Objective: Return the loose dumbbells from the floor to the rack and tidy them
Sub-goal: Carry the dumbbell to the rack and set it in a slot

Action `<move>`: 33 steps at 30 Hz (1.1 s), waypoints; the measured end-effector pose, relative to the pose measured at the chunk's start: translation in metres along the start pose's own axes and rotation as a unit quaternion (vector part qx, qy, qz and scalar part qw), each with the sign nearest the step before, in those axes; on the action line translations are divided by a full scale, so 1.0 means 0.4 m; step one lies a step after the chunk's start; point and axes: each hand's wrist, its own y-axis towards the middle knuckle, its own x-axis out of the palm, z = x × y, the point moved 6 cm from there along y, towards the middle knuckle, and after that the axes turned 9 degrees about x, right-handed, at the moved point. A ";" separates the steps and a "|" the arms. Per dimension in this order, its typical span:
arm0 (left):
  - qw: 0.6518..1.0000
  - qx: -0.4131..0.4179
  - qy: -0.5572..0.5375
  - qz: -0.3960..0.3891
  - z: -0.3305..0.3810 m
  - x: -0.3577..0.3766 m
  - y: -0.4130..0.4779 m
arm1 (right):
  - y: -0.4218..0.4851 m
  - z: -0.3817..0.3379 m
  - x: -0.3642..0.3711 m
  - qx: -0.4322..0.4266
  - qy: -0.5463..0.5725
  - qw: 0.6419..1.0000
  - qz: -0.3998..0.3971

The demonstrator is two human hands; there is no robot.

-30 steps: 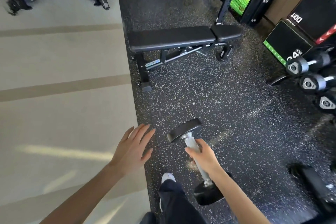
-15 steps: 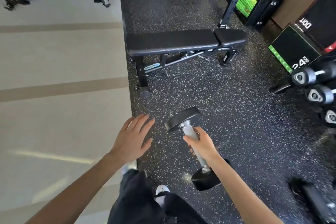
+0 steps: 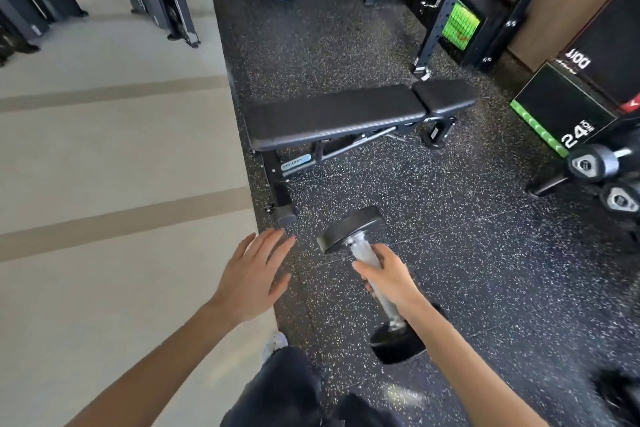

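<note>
Speckled rubber flooring, bench behind, racked dumbbells at right.
Dumbbell is held off the floor, fingers of right hand curled round its handle; left hand is empty, fingers straight, slightly spread.

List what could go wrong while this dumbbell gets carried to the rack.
1. Only the right hand grips the dumbbell; the left hand is free. A slip could drop it near the shoe below.
2. The bench leg stands close ahead: a possible trip.
3. The racked dumbbells sit close together, so pinching is possible when slotting it in.
</note>
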 end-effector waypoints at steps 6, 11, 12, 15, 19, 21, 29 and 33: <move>1.000 0.004 0.001 0.008 -0.179 -0.047 0.065 | 0.080 -0.152 0.074 -0.007 0.007 1.000 -0.002; 1.000 -0.009 -0.009 0.001 -0.274 -0.048 0.096 | 0.138 -0.217 0.111 0.003 0.002 1.000 -0.014; 1.000 -0.010 -0.012 -0.001 -0.289 -0.043 0.104 | 0.151 -0.227 0.117 0.007 0.000 1.000 -0.015; 1.000 -0.017 -0.018 -0.008 -0.333 -0.027 0.138 | 0.206 -0.260 0.129 0.018 -0.006 1.000 -0.023; 0.999 -0.023 -0.026 0.003 -0.396 -0.026 0.215 | 0.295 -0.325 0.133 0.013 -0.018 0.999 -0.035; 0.999 -0.028 -0.027 0.000 -0.427 -0.035 0.260 | 0.337 -0.367 0.129 0.008 -0.021 0.999 -0.044; 1.000 -0.013 -0.008 0.001 -0.553 -0.075 0.526 | 0.522 -0.553 0.030 -0.009 -0.020 0.999 -0.042; 1.000 0.018 -0.007 0.004 -0.561 -0.088 0.662 | 0.593 -0.587 -0.051 0.003 -0.012 1.000 -0.014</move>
